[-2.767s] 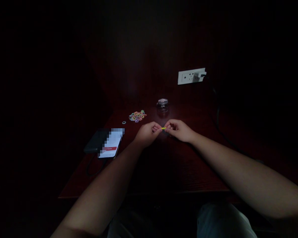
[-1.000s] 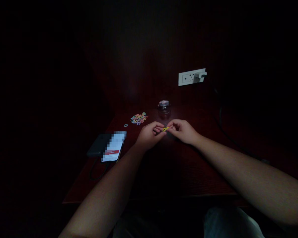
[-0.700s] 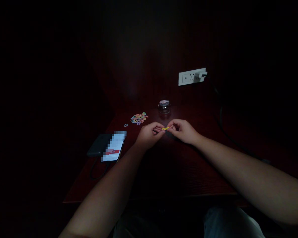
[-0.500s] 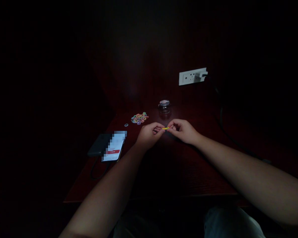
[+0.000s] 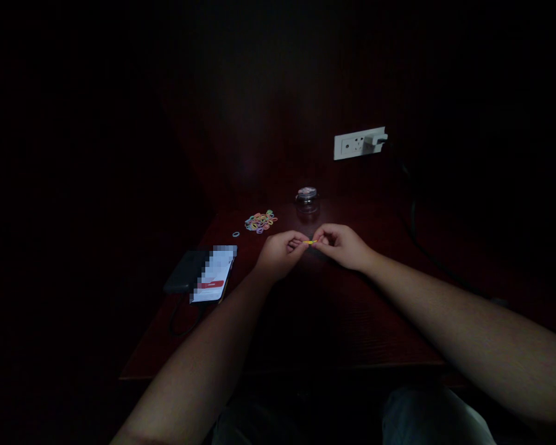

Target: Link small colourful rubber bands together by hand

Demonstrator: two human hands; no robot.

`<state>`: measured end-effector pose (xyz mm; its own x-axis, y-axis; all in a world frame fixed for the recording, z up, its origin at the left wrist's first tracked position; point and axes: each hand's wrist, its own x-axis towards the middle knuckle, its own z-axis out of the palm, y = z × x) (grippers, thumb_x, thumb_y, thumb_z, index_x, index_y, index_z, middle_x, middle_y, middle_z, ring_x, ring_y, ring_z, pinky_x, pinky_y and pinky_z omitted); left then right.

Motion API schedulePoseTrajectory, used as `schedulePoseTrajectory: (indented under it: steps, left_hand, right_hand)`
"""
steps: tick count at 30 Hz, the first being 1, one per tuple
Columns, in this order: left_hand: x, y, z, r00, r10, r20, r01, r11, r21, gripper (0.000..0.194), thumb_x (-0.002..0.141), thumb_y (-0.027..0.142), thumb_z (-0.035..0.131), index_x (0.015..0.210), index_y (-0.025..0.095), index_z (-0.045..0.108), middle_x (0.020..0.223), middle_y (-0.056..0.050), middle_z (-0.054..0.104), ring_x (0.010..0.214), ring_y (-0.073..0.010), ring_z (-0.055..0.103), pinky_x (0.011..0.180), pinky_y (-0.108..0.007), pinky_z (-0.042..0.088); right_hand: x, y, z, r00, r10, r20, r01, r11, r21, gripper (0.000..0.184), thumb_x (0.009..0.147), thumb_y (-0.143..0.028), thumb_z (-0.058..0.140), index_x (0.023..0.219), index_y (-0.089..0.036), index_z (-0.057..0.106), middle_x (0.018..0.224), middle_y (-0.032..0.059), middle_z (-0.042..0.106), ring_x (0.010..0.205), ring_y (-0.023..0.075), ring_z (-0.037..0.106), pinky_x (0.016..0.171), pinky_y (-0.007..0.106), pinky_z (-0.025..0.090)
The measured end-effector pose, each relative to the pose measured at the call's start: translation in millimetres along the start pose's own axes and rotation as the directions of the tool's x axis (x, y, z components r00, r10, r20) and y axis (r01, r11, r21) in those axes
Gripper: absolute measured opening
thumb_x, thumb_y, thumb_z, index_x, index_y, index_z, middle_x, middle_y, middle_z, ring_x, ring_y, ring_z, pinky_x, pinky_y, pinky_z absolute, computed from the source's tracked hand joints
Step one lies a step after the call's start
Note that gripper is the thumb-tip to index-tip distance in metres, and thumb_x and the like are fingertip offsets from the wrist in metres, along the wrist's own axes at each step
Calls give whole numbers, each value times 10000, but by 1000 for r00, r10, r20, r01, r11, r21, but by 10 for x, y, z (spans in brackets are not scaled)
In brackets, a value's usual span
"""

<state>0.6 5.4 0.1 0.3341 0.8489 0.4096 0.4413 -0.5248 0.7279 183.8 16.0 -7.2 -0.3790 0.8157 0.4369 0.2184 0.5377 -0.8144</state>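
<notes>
Between my fingertips a small yellow hair tie (image 5: 310, 242) is stretched into a thin, narrow line above the dark red table (image 5: 333, 321). My left hand (image 5: 280, 254) pinches its left end, thumb against forefinger. The right end is pinched in the same way by my right hand (image 5: 341, 245). Fingertips cover both ends of the band. Beyond my left hand lies a loose pile of pastel hair ties (image 5: 261, 220) in several colours, with a single pale blue hair tie (image 5: 236, 234) apart from it on the left.
A clear lidded jar (image 5: 307, 201) stands behind my hands. Left of my forearm, a lit phone (image 5: 215, 275) lies against a dark power bank (image 5: 185, 272), with a cable looping below. On the back wall, a socket plate (image 5: 352, 144) holds a white plug; its dark cord (image 5: 413, 216) runs down right.
The yellow hair tie was an open, twisted loop a second ago and is now pulled into a narrow line. Both hands keep their pinch and have barely moved. The view has shifted slightly.
</notes>
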Motion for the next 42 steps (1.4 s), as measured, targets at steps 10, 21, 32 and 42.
schedulePoseTrajectory:
  steps: [10,21,32,42]
  left_hand:
    - [-12,3,-6,999,8,39,-8,1000,9,177,813,287,543,890,150,624,813,-32,629,726,-113,566,638,-213,451]
    - [-2,28,-14,994,-25,110,32,998,-58,154,813,269,519,868,149,598,789,-18,601,717,-115,546,645,-220,433]
    - [-9,46,-20,995,-11,97,11,1000,7,236,847,323,474,752,144,596,705,-4,601,657,-117,529,615,-220,405]
    - [-8,-4,7,997,-18,69,22,998,-57,200,832,313,521,884,138,604,823,-37,638,727,-120,569,654,-225,447]
  right_hand:
    - [-8,-16,11,999,-39,21,40,999,-36,209,777,-342,589,736,-138,566,596,-29,436,550,91,369,505,224,295]
    - [-17,-34,9,999,-21,46,23,998,-52,201,786,-349,576,738,-154,560,608,-21,459,560,101,397,510,224,313]
    - [-24,-60,-5,996,41,80,-33,995,-90,260,854,-369,475,728,-154,552,592,-8,521,533,103,468,508,218,357]
    - [-6,-38,-22,997,53,64,-47,994,-97,318,879,-396,425,679,-165,514,584,-5,524,520,99,488,501,214,375]
